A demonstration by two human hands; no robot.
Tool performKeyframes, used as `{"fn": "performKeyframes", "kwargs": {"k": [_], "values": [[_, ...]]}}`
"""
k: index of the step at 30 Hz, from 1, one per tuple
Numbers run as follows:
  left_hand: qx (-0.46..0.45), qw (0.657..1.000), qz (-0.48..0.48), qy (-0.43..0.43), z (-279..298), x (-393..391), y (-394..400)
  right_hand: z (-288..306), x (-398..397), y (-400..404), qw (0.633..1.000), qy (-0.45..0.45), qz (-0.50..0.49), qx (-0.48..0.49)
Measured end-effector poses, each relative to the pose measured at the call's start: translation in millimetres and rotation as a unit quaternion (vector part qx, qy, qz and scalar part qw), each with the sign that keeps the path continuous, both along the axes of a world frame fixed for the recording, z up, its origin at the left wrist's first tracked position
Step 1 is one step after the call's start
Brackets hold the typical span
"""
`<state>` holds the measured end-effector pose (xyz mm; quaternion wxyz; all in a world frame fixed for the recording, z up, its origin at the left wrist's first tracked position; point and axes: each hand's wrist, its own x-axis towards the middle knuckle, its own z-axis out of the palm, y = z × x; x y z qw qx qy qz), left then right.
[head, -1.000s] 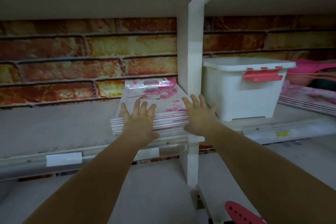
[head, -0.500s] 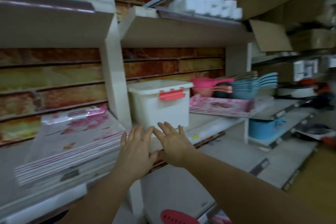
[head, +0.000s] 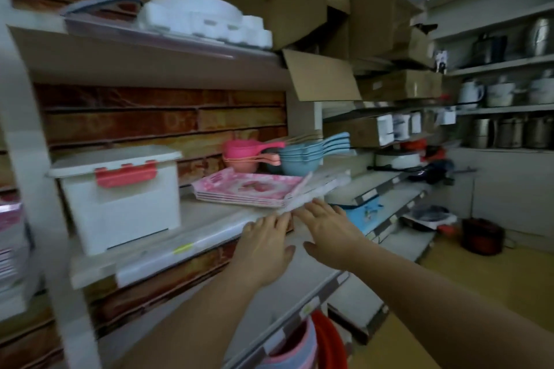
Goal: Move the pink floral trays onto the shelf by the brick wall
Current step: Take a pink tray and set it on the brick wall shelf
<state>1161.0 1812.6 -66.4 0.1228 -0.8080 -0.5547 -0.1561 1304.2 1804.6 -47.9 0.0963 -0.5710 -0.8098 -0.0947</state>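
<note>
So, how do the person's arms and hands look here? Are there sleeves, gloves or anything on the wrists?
Both forearms are bare as far as the picture shows; no sleeve comes into view. The left hand and the right hand wear no gloves. I see no watch, bracelet or ring, though the picture is somewhat blurred, so a thin ring could be missed.

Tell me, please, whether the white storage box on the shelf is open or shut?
Shut: the white storage box has its lid sitting flat on top, and the red clasp is folded down over its front.

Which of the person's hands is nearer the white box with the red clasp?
The left hand. It reaches in below and right of the white box; the right hand is further right, by the pink trays.
</note>
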Motion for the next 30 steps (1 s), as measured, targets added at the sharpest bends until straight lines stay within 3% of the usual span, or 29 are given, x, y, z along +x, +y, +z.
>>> {"fn": "performKeyframes", "kwargs": {"k": [4,9,23,30], "values": [[-0.009,1.0,0.023,0.012,-1.8,79.5,30.7,11.8,77.6,29.9,0.999,-0.009,-0.034,-0.002],[-0.023,0.993,0.112,0.014,12.2,113.7,73.7,26.3,120.4,77.3,0.999,0.037,-0.027,-0.016],[-0.04,0.974,0.221,-0.022,4.0,123.2,272.9,2.9,124.9,287.3,0.994,-0.012,0.101,-0.043],[-0.148,0.936,0.318,-0.013,1.7,131.8,329.7,0.2,116.9,385.8,0.971,-0.014,0.234,-0.037]]}}
